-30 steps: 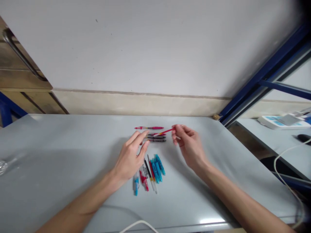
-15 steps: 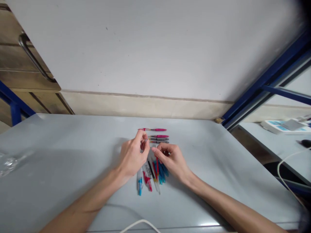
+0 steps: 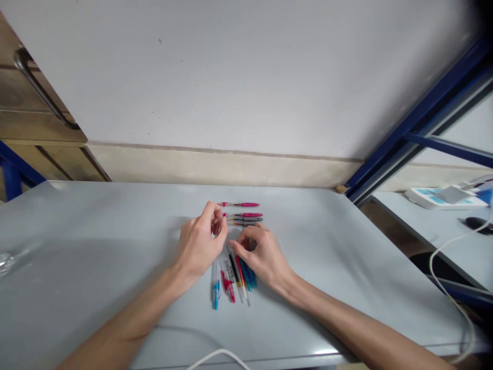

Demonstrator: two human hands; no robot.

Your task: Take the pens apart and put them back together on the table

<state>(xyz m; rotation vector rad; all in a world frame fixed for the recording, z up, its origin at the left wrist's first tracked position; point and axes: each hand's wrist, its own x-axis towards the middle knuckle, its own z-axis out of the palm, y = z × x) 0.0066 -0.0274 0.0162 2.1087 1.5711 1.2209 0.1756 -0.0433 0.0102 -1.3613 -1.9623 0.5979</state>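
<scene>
Table (image 3: 327, 241) bearing pens (image 3: 250, 204) stands before a pale wall (image 3: 246, 82).

The counter (image 3: 115, 221) bears two pink pens (image 3: 250, 204), two grey pens (image 3: 252, 219), one black refill (image 3: 233, 267), at least one red refill (image 3: 240, 268), one blue-tipped barrel (image 3: 215, 295), one red-tipped barrel (image 3: 228, 289) and at least two blue barrels (image 3: 250, 276).

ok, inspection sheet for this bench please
Surface: grey table, glare by the near edge
Things: four pens, roughly parallel; nearer, refills, blue parts, a red part
Clutter: clear plastic at left
Left hand: pinching a small piece, details unclear
Right hand: partly covering the blue parts; grip unclear
Cables: white cable at near edge; another cable at right
Surroundings: wall behind; blue frame and second table at right
</scene>
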